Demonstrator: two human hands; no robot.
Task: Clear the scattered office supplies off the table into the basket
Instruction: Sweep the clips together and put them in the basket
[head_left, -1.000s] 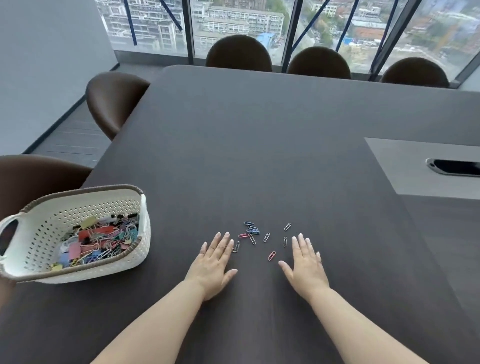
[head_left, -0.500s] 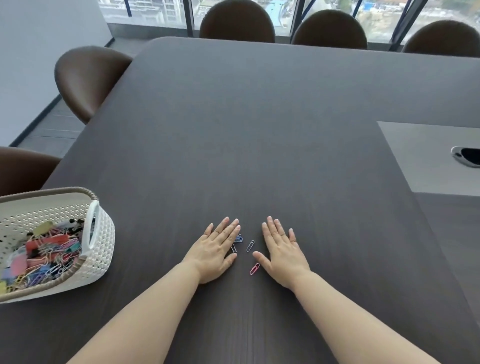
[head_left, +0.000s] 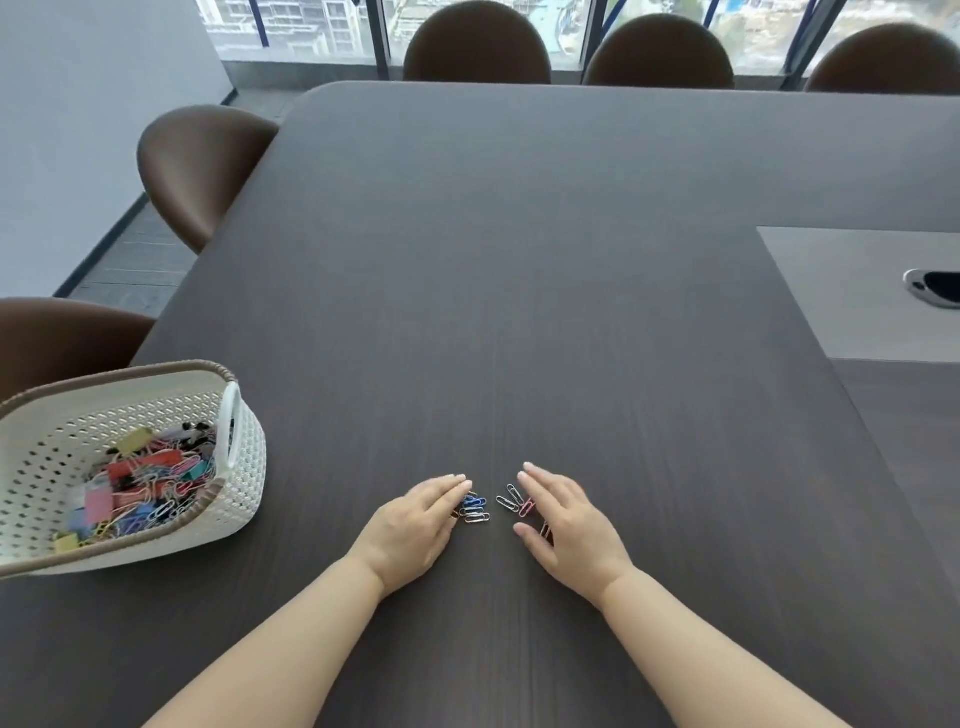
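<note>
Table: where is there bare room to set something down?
The table is bare from the hands to the far chairs, and between basket and left hand. Paper clips crowd the gap to the right hand.

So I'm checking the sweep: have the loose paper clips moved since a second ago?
Yes. The paper clips were spread on the table; now they're bunched inward between the left hand and right hand.

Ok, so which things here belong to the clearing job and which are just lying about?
Job:
- paper clips on the table
- basket, already holding clips
- left hand, right hand, both flat beside the clips

Just there:
- brown chairs
- grey cable panel
</note>
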